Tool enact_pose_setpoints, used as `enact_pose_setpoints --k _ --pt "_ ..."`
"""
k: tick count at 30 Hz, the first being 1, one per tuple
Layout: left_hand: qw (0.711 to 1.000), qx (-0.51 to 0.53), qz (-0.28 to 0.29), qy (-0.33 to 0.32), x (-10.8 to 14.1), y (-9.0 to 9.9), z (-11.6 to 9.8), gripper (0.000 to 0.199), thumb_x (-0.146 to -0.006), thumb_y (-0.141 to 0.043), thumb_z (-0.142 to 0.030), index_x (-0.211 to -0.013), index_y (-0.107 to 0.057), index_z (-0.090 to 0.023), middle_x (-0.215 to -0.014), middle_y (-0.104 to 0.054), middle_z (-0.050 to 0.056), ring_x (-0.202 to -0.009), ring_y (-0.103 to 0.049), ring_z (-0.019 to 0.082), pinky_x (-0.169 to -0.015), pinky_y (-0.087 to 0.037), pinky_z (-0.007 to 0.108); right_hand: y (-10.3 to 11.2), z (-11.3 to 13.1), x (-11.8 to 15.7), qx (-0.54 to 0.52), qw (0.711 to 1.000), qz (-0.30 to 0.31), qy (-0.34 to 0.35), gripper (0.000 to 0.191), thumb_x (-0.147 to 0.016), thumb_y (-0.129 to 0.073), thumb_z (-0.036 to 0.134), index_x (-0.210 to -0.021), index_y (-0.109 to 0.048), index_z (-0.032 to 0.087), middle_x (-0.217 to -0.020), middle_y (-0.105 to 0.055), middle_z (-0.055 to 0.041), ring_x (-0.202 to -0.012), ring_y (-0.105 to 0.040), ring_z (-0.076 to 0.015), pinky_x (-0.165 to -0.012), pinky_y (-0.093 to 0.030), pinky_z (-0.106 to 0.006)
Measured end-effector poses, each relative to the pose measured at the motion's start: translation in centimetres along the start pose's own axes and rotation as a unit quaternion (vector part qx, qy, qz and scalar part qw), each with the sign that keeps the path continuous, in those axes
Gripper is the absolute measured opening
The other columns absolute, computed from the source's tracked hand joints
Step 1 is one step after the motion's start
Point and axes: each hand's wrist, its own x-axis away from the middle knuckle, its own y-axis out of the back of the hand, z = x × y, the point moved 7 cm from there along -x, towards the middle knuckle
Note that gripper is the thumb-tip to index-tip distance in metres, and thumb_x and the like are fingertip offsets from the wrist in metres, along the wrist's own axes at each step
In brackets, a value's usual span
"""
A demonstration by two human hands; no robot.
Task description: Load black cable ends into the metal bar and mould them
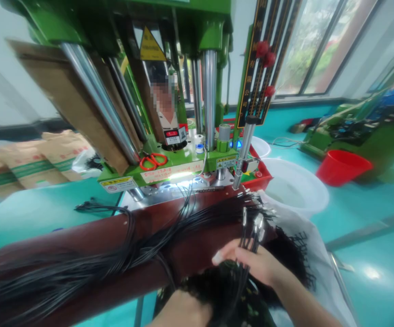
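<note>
My right hand (254, 261) is closed round a small bundle of black cables (243, 277), whose silver connector ends (258, 225) point up above the fingers. Low in the view, my left hand (186, 311) is blurred and its fingers are hidden. Many long black cables (115, 254) lie along a dark red-brown table (91, 227), their metal ends gathered near its right end. Behind them stands a green press (190, 156) with steel columns and a lit work area. Several cables run from that area onto the table.
Orange-handled scissors (153, 161) rest on the press. To the right are a white tub (292, 184), a red bucket (343, 168) and a white sack (322, 268) beside dark cables. Paper sacks (57, 154) stand at left. Part of a person (166, 113) shows behind the press.
</note>
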Motion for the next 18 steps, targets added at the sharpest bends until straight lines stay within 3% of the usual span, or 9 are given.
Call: enact_pose_setpoints --k 2,4,6,8,10,12,14,16,18 --pt "0.992 0.124 0.010 0.000 -0.2 0.1 -0.9 0.022 -0.075 -0.055 -0.021 -0.096 -0.061 -0.023 -0.081 -0.065 0.005 -0.073 -0.058 0.018 -0.065 -0.041 0.025 -1.0 -0.5 0.0 0.083 0.996 0.026 0.020 0.023 -0.086 -0.050 0.031 -0.099 -0.067 0.023 -0.110 -0.064 -0.0078 -0.107 -0.054 -0.0229 -0.098 -0.034 -0.044" --pt "0.948 0.317 -0.013 0.000 -1.4 0.4 -2.2 0.034 -0.072 -0.062 -0.034 -0.103 -0.057 -0.021 -0.091 -0.063 0.006 -0.076 -0.058 0.017 -0.067 -0.042 0.025 -1.7 -1.4 -0.1 0.144 0.988 0.049 0.010 0.025 -0.085 -0.051 0.036 -0.102 -0.066 0.025 -0.126 -0.052 -0.0058 -0.113 -0.049 -0.0238 -0.098 -0.034 -0.044" --pt "0.844 0.529 -0.083 0.015 -2.9 0.5 -2.7 0.043 -0.067 -0.065 -0.047 -0.097 -0.055 -0.018 -0.080 -0.061 0.004 -0.064 -0.056 0.013 -0.061 -0.042 0.023 -1.9 -2.4 -0.3 0.146 0.988 0.048 -0.020 0.030 -0.083 -0.052 0.040 -0.106 -0.064 0.027 -0.135 -0.043 -0.0047 -0.116 -0.046 -0.0249 -0.098 -0.035 -0.044" --pt "0.737 0.659 -0.144 0.039 -4.3 0.0 -2.6 0.048 -0.065 -0.063 -0.054 -0.094 -0.050 -0.017 -0.058 -0.052 -0.003 -0.042 -0.044 0.006 -0.046 -0.036 0.019 -1.7 -2.8 -0.7 0.098 0.994 0.040 -0.025 0.038 -0.080 -0.056 0.041 -0.116 -0.058 0.028 -0.133 -0.046 -0.0062 -0.119 -0.043 -0.0247 -0.101 -0.030 -0.045" --pt "0.693 0.702 -0.153 0.056 -5.1 -0.8 -2.7 0.048 -0.066 -0.062 -0.055 -0.092 -0.047 -0.018 -0.045 -0.041 -0.009 -0.029 -0.027 0.003 -0.034 -0.024 0.016 -0.9 -2.4 -1.5 0.022 1.000 0.021 -0.006 0.048 -0.080 -0.058 0.040 -0.125 -0.048 0.028 -0.128 -0.051 -0.0076 -0.119 -0.043 -0.0238 -0.103 -0.025 -0.047" --pt "0.699 0.697 -0.143 0.070 -5.5 -1.3 -2.7 0.042 -0.070 -0.059 -0.055 -0.085 -0.047 -0.017 -0.039 -0.037 -0.010 -0.026 -0.020 0.002 -0.030 -0.017 0.016 0.6 -1.1 -2.4 -0.045 0.999 -0.011 0.017 0.050 -0.082 -0.054 0.039 -0.129 -0.042 0.028 -0.129 -0.051 -0.0081 -0.116 -0.047 -0.0236 -0.103 -0.027 -0.048" --pt "0.720 0.674 -0.139 0.092 -5.5 -1.4 -2.6 0.038 -0.073 -0.056 -0.053 -0.078 -0.049 -0.016 -0.038 -0.038 -0.009 -0.024 -0.021 0.003 -0.027 -0.016 0.016 2.0 0.9 -3.5 -0.046 0.997 -0.038 0.045 0.045 -0.085 -0.049 0.038 -0.129 -0.043 0.027 -0.132 -0.047 -0.0072 -0.118 -0.045 -0.0231 -0.103 -0.027 -0.046" --pt "0.746 0.641 -0.144 0.107 -5.5 -1.2 -2.3 0.037 -0.074 -0.055 -0.051 -0.075 -0.051 -0.015 -0.038 -0.040 -0.007 -0.025 -0.025 0.003 -0.027 -0.015 0.016 2.3 2.8 -4.5 0.025 0.998 -0.013 0.047 0.039 -0.087 -0.046 0.035 -0.125 -0.048 0.026 -0.131 -0.049 -0.0057 -0.120 -0.043 -0.0216 -0.104 -0.027 -0.044" --pt "0.759 0.623 -0.157 0.107 -5.9 -0.9 -2.2 0.036 -0.074 -0.055 -0.050 -0.073 -0.052 -0.014 -0.039 -0.043 -0.006 -0.026 -0.029 0.003 -0.028 -0.017 0.016 1.8 3.8 -5.2 0.141 0.989 0.036 0.008 0.033 -0.089 -0.043 0.033 -0.120 -0.054 0.025 -0.125 -0.055 -0.0042 -0.119 -0.045 -0.0199 -0.104 -0.027 -0.043"
